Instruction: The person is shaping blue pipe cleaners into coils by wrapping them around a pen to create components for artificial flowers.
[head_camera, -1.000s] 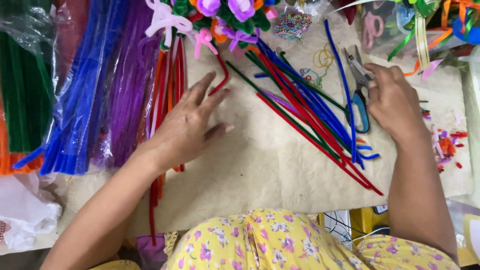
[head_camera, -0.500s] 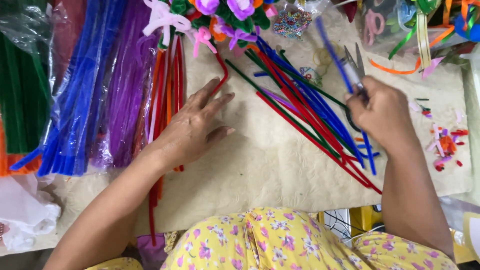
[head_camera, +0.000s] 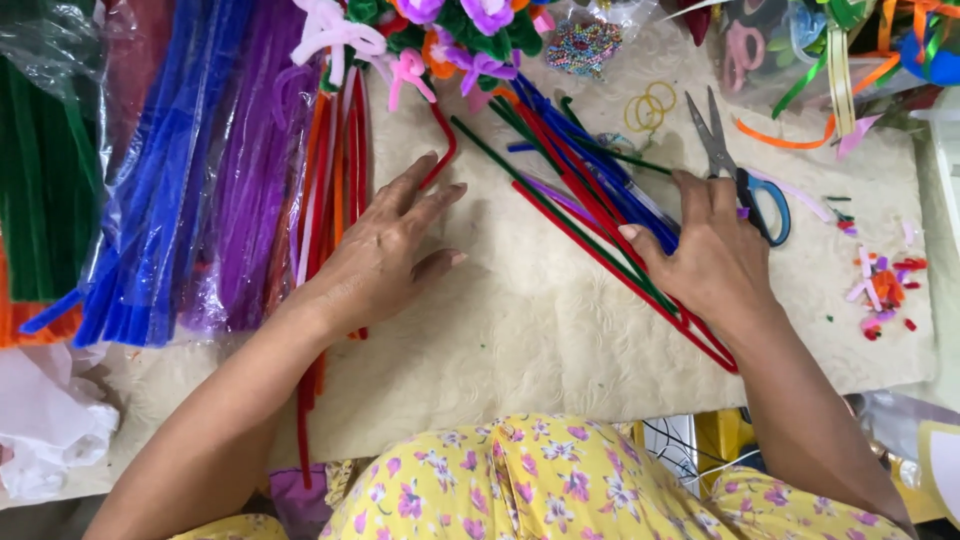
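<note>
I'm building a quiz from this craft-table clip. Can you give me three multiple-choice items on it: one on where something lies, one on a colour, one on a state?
1. Where do the scissors lie?
A. Just beyond the right hand's fingertips
B. Under the left hand
C. On the person's lap

2. What colour are the scissor handles?
A. Yellow
B. Blue
C. White

3. How is the left hand posed?
A. Closed in a fist
B. Pinching a green stem
C. Flat with fingers spread

Answers:
1. A: the scissors rest on the cream mat right by the right hand, which lies on the loose red, green and blue pipe cleaners.
2. B: a blue handle loop shows beside the fingers.
3. C: the palm faces down and the fingers fan out next to the red pipe cleaners.
</note>
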